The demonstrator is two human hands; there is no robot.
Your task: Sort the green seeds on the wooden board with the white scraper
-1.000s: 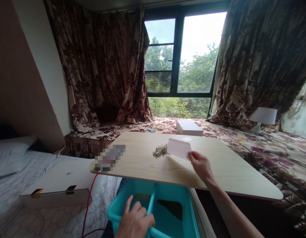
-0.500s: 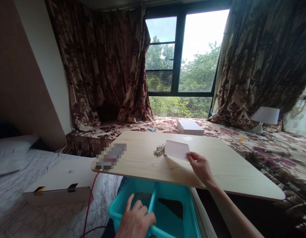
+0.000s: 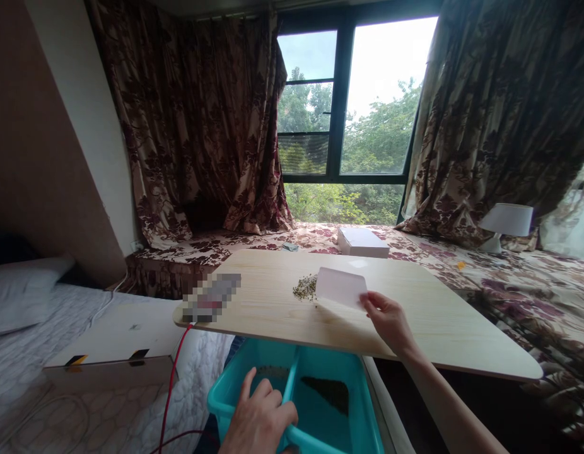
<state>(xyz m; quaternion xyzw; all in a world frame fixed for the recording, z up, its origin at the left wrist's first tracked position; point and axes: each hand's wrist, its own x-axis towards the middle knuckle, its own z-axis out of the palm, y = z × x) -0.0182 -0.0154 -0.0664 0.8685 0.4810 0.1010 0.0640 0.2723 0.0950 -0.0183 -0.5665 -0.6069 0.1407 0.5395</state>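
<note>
Our right hand [image 3: 389, 318] pinches the card [image 3: 340, 287] by its right edge, centre of the frame; the card stands tilted on the table [image 3: 438, 328], its lower edge on the wood, left edge just beside the seeds [image 3: 305, 288]. The card looks thin, light, semi-stiff plastic: likely flexes if pushed hard, so an edge grip near the lower corner seems best, with pressure kept along the bottom edge.

The seeds sit as a small loose heap left of the card. Tiny, dry, light; we judge they scatter and roll easily on smooth wood, so not something to pick up by hand, better pushed as a pile.

Our left hand [image 3: 260, 419], bottom centre, curls over the divider of the bin [image 3: 362, 403], fingers closed on it. The bin is under the table's near edge and holds dark seed in both compartments. Thin-walled plastic, probably light, slides if unheld.
</note>
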